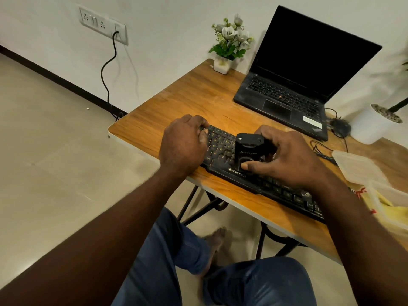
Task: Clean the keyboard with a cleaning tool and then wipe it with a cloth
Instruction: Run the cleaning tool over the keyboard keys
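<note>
A black keyboard [223,149] lies slanted along the near edge of the wooden table [187,96]. My left hand [183,144] curls over the keyboard's left end and grips it. My right hand [284,157] holds a small black cleaning tool [247,149] upright on the keys near the middle, thumb pressed on its lower front. A yellow cloth [388,206] lies in a clear plastic box at the right edge.
An open black laptop [293,85] stands behind the keyboard. A white flower pot [223,65] sits at the far corner, a larger white pot [373,124] at the right. A clear lid [355,166], a mouse [341,127] and cables lie near the right hand.
</note>
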Demonstrator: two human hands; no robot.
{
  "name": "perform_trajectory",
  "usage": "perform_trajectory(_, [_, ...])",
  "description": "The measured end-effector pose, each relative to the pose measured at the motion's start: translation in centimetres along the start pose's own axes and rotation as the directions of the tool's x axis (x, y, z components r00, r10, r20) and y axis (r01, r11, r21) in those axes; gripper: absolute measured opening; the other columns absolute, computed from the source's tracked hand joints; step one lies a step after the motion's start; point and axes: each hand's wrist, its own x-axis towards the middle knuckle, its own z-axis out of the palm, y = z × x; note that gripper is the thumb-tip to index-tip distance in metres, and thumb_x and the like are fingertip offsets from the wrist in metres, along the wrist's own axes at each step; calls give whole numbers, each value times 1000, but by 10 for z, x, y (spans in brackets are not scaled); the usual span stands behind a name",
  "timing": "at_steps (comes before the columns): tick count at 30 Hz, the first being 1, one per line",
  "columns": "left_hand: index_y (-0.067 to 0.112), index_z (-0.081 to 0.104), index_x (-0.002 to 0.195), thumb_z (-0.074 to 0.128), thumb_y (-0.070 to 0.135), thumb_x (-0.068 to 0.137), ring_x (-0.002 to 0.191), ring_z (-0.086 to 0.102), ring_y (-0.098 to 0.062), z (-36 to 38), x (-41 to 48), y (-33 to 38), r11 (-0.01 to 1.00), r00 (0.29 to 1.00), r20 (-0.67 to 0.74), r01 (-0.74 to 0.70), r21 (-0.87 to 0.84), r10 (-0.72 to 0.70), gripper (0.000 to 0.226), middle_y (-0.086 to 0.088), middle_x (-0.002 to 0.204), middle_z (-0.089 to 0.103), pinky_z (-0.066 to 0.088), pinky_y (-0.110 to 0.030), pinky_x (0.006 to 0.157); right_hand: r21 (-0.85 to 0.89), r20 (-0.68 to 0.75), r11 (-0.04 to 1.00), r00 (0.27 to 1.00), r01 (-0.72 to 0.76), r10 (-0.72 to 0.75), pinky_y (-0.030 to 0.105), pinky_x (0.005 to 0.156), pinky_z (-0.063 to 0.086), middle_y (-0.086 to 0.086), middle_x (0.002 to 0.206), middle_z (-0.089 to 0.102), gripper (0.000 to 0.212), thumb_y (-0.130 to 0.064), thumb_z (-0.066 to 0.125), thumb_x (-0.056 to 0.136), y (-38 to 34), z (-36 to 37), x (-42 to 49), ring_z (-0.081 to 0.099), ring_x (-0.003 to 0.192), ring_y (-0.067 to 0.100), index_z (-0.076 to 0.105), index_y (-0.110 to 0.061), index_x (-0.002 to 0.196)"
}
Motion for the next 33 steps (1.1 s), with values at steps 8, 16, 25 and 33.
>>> perform_trajectory(8, [23,71,114,62,24,97,87,57,-14,1,0,-1,1000,1000,3,1,2,-1,19,4,98,66,51,-35,77,102,-9,995,1000,8,-7,21,66,54,-12,93,70,38,-32,87,76,12,3,6,67,84,5,64,-26,106])
perform_trajectory(16, [23,72,114,61,26,98,89,57,-13,4,1,-3,1000,1000,-4,2,11,-2,19,6,100,66,48,-32,75,187,-4,980,998,61,-62,27,67,57,-11,93,69,36,-32,86,77,19,6,18,68,83,9,64,-25,105])
perform_trajectory(25, [31,72,104,66,33,96,79,59,-5,8,10,-8,990,992,56,118,-77,-113,11,15,85,63,44,-27,65,270,52,956,989,118,-136,47,72,57,-1,94,69,36,-39,85,77,27,5,42,68,86,20,64,-28,105])
perform_trajectory(33, [44,69,105,65,55,88,80,69,-5,8,28,-8,909,940,156,335,-249,-304,21,20,86,68,61,-46,77,257,35,954,985,156,-171,26,62,47,-6,86,64,36,-36,87,77,30,6,67,61,74,8,63,-26,101])
